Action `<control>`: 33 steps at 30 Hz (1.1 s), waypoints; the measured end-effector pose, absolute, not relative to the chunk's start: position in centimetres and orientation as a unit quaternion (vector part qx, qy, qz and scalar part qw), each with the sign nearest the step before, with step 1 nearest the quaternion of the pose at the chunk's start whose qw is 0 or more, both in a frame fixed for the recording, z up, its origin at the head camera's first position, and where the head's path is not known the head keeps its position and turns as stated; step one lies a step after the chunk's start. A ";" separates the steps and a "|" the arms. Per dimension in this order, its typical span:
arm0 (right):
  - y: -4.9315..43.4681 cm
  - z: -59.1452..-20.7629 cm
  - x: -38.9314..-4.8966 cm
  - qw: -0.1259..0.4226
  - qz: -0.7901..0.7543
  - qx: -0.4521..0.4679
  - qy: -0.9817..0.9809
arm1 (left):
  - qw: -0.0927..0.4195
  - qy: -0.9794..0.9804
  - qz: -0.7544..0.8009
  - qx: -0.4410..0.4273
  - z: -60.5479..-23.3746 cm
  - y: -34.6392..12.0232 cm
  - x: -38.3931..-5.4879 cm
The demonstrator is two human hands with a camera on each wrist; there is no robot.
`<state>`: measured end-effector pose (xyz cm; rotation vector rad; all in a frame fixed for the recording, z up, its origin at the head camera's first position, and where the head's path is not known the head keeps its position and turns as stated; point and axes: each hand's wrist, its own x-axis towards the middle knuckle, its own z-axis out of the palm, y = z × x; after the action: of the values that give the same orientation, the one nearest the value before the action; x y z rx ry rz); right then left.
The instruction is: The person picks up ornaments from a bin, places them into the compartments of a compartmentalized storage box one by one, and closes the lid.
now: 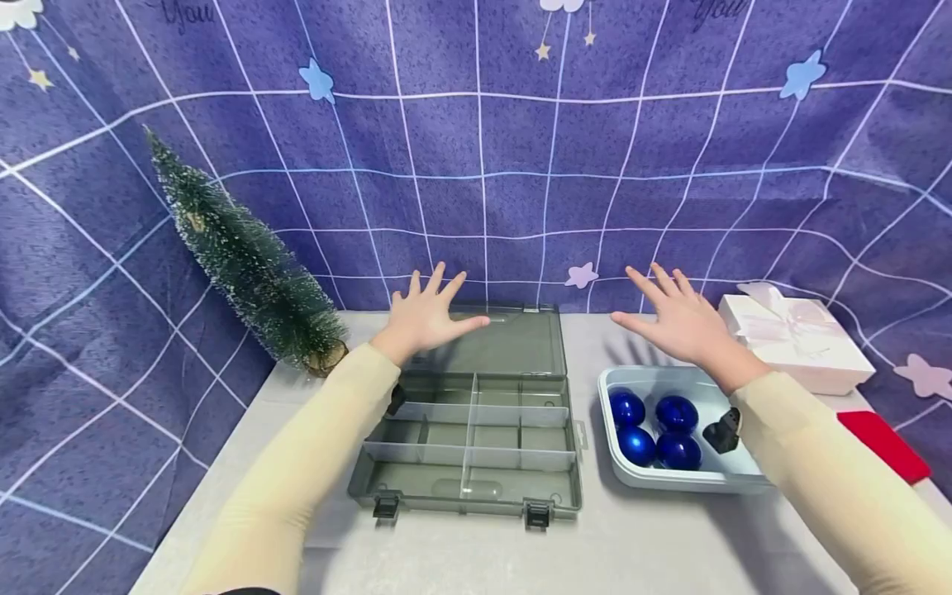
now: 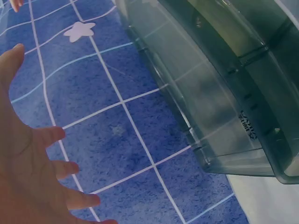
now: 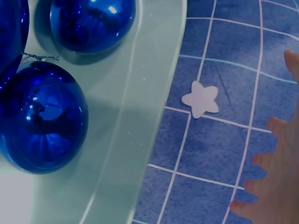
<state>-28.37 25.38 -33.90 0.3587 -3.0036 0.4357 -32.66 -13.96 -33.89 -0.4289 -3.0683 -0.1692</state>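
Note:
My left hand (image 1: 424, 318) is held up with fingers spread, over the raised lid (image 1: 513, 343) of a grey see-through divided box (image 1: 521, 479); it holds nothing. The box lies open, its several compartments bare and two dark latches along the front. My right hand (image 1: 680, 322), fingers spread as well, hovers above the back of a pale blue tub (image 1: 617, 471) and grips nothing. Inside the tub sit several shiny blue ball ornaments (image 1: 635, 446), seen close up in the right wrist view as glossy blue balls (image 3: 46, 116). The right forearm hides part of the tub.
A small frosted artificial pine tree (image 1: 245, 256) leans at the back left. At the back right stands a white gift box (image 1: 803, 339) with a ribbon bow, and a red item (image 1: 885, 446) lies in front of it. A blue gridded curtain (image 1: 513, 207) hangs behind the white table (image 1: 446, 554).

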 end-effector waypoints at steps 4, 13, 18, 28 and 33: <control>25.6 -33.6 -27.4 0.046 0.189 0.135 -0.972 | 0.027 -0.986 -0.063 -0.149 -33.6 -14.3 -32.2; 25.8 -33.0 -24.4 0.079 0.257 0.187 -0.945 | 0.056 -0.970 -0.149 -0.185 -32.8 -16.3 -30.6; 25.6 -33.5 -23.0 0.101 0.290 0.235 -0.922 | 0.065 -0.956 -0.214 -0.192 -32.7 -17.6 -29.1; 25.6 -35.0 -20.8 0.108 0.363 0.326 -0.866 | 0.066 -0.935 -0.294 -0.186 -33.0 -19.4 -25.9; 25.8 -36.4 -19.9 0.092 0.365 0.338 -0.863 | 0.066 -0.928 -0.324 -0.171 -34.0 -20.9 -24.8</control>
<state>-19.94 25.80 -36.40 1.0025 -2.5633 1.0827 -24.76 -20.93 -34.02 -0.5147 -2.7993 -0.9772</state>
